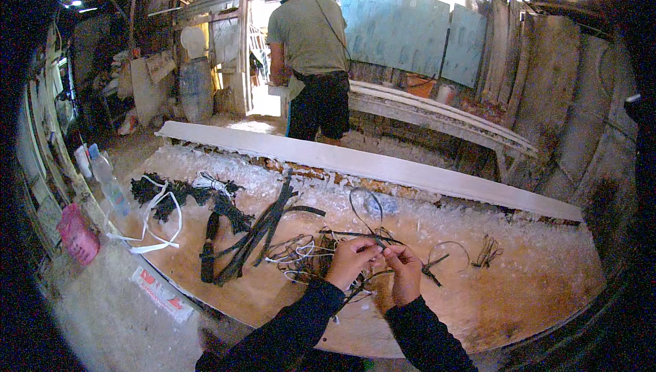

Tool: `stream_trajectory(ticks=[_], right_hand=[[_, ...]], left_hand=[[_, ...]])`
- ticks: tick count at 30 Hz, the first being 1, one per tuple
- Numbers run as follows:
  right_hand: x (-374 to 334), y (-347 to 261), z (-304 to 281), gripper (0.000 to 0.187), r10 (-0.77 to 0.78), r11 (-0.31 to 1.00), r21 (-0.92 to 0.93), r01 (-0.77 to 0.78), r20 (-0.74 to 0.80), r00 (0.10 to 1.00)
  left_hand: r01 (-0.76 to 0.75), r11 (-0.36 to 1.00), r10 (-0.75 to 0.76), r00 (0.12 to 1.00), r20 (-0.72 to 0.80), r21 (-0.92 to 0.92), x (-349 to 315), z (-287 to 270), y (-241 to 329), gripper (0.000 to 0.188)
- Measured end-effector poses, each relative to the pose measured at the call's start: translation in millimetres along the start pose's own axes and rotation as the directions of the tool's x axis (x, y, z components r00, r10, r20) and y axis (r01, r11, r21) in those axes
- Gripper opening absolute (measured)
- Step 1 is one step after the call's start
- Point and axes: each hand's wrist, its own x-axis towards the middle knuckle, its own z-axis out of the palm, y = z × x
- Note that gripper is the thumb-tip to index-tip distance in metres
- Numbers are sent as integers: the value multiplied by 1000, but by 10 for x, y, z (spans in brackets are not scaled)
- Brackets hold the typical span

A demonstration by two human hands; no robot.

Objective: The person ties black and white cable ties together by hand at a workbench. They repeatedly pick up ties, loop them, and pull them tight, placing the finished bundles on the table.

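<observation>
Both hands are working close together over the wooden table (pixel 519 303), just in front of the tangle of thin black and white cords (pixel 304 252). The left hand (pixel 352 261) is pinching a thin black cord (pixel 369 218) between thumb and fingertips, its grip narrow and closed on the strand; the right hand (pixel 404 271) is holding the same cord just beside it, fingers curled tight. The cord is rising from the pinch into a loop behind the hands and trailing back toward the tangle.

The main risk, as I judge it, is snagging: the strand is running out of the tangle, so any pull is likely to be dragging neighbouring cords along or tightening a knot instead of freeing one length. The cord is thin and the two pinch points are nearly touching, so a slip of either thumb could be letting the end spring back into the heap. The small loose wire loops (pixel 451 252) to the right of the tangle could be catching on a dark sleeve. The black straps (pixel 256 235) and the frayed black bundles (pixel 179 194) to the left of the tangle are lying well apart and seem out of harm's way. Behind the tangle, beyond the long pale plank (pixel 355 160), another person (pixel 307 57) is standing with their back turned.
</observation>
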Motion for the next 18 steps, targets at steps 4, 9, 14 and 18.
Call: stream_trajectory(ticks=[4, 9, 14, 18], right_hand=[[-22, -45, 34, 6, 0, 999, -51, -1, -15, 1000], [-20, -54, 35, 7, 15, 1000, -28, -15, 3, 1000], [28, -12, 21, 3, 11, 973, -229, -36, -108, 994], [12, 2, -30, 3, 28, 991, -132, -32, -28, 999]], left_hand=[[5, 1000, -5, 1000, -12, 10, -14, 25, 27, 18], [6, 999, -7, 1000, 4, 38, -24, 31, 61, 20], [-16, 998, 13, 998, -55, -61, -37, 61, 49, 20], [-6, 991, -5, 997, -77, -137, -24, 58, 33, 19]])
